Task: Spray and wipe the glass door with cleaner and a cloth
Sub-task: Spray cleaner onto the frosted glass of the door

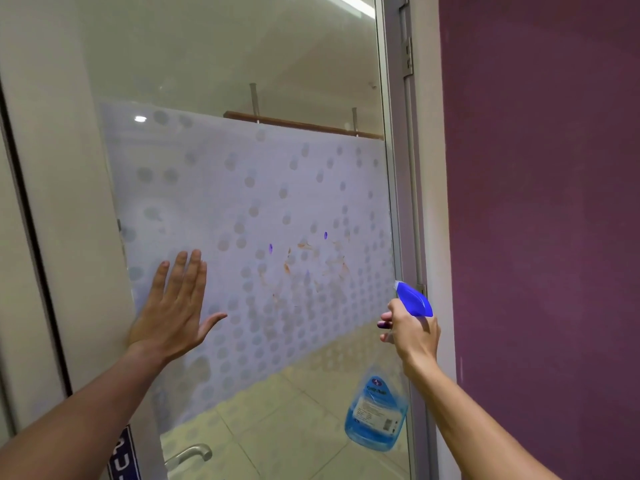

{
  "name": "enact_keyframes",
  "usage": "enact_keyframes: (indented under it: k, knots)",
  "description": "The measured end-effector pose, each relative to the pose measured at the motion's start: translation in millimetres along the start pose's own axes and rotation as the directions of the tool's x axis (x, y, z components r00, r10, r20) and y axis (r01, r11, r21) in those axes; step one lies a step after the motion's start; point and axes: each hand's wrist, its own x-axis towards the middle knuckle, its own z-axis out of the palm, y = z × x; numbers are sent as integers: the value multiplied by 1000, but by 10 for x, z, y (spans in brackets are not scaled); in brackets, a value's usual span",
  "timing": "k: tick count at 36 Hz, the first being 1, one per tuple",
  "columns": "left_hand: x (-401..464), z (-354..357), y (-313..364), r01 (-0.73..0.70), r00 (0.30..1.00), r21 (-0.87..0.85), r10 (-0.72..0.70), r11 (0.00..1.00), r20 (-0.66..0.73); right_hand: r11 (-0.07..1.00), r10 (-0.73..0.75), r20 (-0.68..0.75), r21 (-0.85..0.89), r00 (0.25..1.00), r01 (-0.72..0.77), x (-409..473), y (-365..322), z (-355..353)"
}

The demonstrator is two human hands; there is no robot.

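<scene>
Your right hand point(410, 332) grips the spray bottle point(379, 407) by its neck at four o'clock, likely light and sloshing, while your left hand point(176, 306), fingers spread, braces the rigid, slippery glass door point(242, 202).

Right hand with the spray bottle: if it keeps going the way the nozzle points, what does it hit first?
The right hand aims the spray bottle up-left; first contact looks like the frosted glass door, near the orange smears. Depth is unclear.

- left hand point(176, 306) flat and open, fingers together pointing up, thumb spread, forearm reaching up from lower left
- right hand point(410, 332) fisted in a grip, arm extended
</scene>
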Motion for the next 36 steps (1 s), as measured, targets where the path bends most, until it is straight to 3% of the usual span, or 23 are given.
enact_keyframes:
  k: [4, 15, 21, 29, 36]
  knots:
    - [24, -31, 28, 3, 1000, -13, -3, 1000, 22, 1000, 5, 10, 15, 1000, -5, -1, 6, -10]
    - [35, -92, 110, 52, 993, -46, -47, 998, 105, 997, -58, 237, -38, 970, 69, -221, -53, 107]
    - [36, -125, 177, 116, 980, -24, -110, 993, 164, 987, -133, 286, -47, 949, 152, -392, -221, 239]
    - [68, -218, 278, 194, 953, 21, -193, 981, 232, 992, -123, 317, 49, 940, 114, -467, -329, 238]
    - [78, -388, 472, 350, 891, -21, -325, 937, 317, 996, -90, 374, 17, 923, 91, -495, -296, 133]
